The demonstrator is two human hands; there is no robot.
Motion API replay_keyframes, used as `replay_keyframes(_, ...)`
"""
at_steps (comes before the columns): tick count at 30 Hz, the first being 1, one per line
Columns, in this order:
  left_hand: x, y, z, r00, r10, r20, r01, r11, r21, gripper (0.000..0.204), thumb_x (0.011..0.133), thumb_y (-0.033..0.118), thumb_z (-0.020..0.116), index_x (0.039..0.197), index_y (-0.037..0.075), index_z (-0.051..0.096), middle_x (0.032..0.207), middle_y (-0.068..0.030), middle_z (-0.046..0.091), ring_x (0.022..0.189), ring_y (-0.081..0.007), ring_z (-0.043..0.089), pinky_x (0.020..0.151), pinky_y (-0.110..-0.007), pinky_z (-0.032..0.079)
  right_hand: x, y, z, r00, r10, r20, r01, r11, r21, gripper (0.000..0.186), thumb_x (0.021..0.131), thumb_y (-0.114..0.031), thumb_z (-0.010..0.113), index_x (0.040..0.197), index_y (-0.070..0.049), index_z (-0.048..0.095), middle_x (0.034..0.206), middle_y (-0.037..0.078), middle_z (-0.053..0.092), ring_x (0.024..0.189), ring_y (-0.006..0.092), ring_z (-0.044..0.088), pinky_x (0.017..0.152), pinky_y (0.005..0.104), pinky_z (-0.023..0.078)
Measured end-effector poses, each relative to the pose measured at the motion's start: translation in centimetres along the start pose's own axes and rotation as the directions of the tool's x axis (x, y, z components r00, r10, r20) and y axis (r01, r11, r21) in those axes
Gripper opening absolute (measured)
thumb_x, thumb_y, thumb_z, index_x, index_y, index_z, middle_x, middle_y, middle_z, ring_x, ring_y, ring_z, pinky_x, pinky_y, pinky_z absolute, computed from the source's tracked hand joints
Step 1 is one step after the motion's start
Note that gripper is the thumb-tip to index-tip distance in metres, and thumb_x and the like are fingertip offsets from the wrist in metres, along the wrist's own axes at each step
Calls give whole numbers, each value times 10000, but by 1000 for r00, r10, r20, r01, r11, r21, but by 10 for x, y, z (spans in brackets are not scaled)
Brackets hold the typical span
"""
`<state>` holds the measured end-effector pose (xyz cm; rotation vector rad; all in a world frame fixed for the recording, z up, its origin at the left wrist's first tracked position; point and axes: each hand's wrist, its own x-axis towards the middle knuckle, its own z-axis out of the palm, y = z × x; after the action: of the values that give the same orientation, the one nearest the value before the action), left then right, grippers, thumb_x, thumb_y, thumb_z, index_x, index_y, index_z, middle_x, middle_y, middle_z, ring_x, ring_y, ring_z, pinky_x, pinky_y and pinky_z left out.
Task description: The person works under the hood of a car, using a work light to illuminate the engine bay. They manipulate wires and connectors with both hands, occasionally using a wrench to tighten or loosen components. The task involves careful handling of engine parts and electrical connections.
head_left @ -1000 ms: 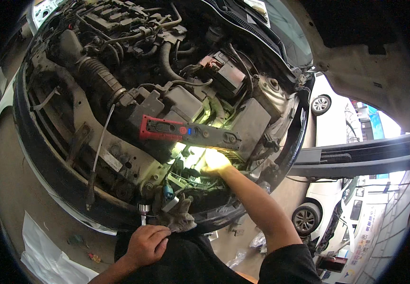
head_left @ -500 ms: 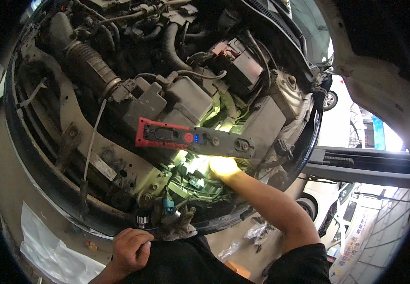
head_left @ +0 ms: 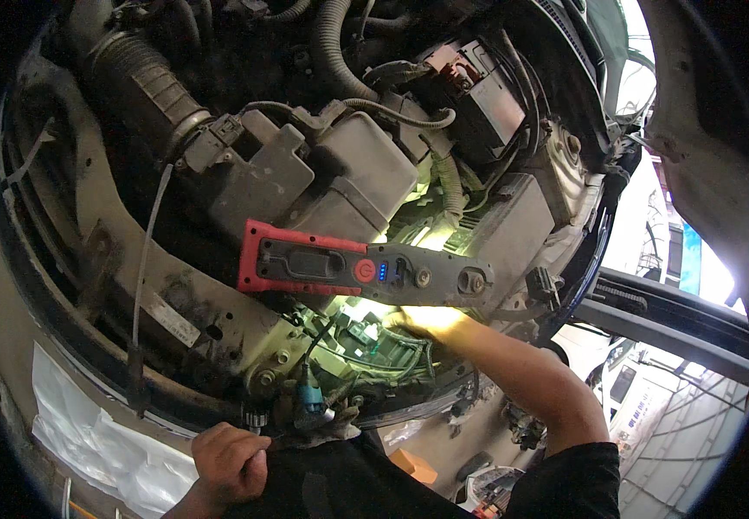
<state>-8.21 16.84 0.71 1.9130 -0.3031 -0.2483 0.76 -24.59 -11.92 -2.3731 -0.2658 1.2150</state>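
Note:
A red and black work light (head_left: 366, 266) lies across the engine bay and casts a bright glow beneath it. My right hand (head_left: 405, 320) reaches under the light's lower edge, among lit wires and connectors (head_left: 366, 337). Glare and the light hide its fingers. At the front edge of the car, my left hand (head_left: 229, 463) is closed with curled fingers; whatever is in them is hidden. Just beyond it is a ridged silver cylindrical piece (head_left: 256, 419). To its right hangs a blue-ended connector (head_left: 310, 400) on a wire, above a dirty grey glove-like cloth (head_left: 335, 430).
Beyond the light stand a grey plastic box (head_left: 366, 160), a ribbed air hose (head_left: 145, 82) and the battery (head_left: 491, 108). A thin rod (head_left: 151, 259) stands at left. White sheeting (head_left: 102, 441) and an orange box (head_left: 413, 465) lie below. The raised hood (head_left: 694, 156) hangs at right.
The view has shifted and come closer, so the engine bay looks larger. My right hand stays under the work light. My left hand remains closed at the front edge.

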Motion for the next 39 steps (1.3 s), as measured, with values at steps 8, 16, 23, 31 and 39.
replay_keyframes(8, 10, -6, 6, 997, 53, -60, -48, 996, 69, 187, 775, 92, 607, 960, 68, 616, 677, -53, 571, 524, -201, 568, 484, -338, 468, -7, 6, 11, 971, 169, -171, -175, 984, -21, 471, 804, -311, 737, 1177, -55, 606, 1038, 137, 671, 869, 297, 641, 816, 424, 523)
replay_keyframes(16, 7, -10, 11, 993, 84, -88, -80, 996, 50, 187, 771, 79, 601, 955, 45, 609, 688, -69, 585, 526, -223, 572, 488, -343, 470, 2, -35, -12, 949, 304, -87, -150, 673, 724, 410, 874, -167, 669, 1248, -42, 558, 1116, 119, 641, 1010, 281, 610, 911, 388, 513)
replay_keyframes(23, -12, 9, 10, 987, 113, -117, -102, 990, 101, 131, 796, 80, 587, 914, 29, 611, 719, -97, 626, 553, -237, 594, 499, -361, 478, 3, -28, -29, 960, 250, 126, -253, 968, 6, 622, 692, -451, 775, 1173, -78, 650, 1144, 199, 659, 1061, 334, 622, 909, 415, 487)
replay_keyframes(31, -41, 20, 4, 992, -9, -129, 22, 994, 104, 142, 810, 50, 558, 922, 1, 629, 697, -107, 620, 582, -240, 594, 551, -346, 470, 7, -90, -39, 959, 281, 34, -238, 867, -437, 324, 727, -330, 788, 985, -141, 742, 976, 99, 717, 923, 268, 676, 841, 369, 530)
replay_keyframes(39, -48, 17, 6, 979, -75, -188, 96, 990, 105, 131, 835, 36, 548, 931, -3, 627, 694, -102, 612, 581, -226, 590, 550, -331, 458, 3, -84, -31, 960, 269, -75, -279, 910, -305, 280, 695, -279, 760, 944, -152, 743, 933, 88, 726, 878, 252, 696, 819, 339, 546)
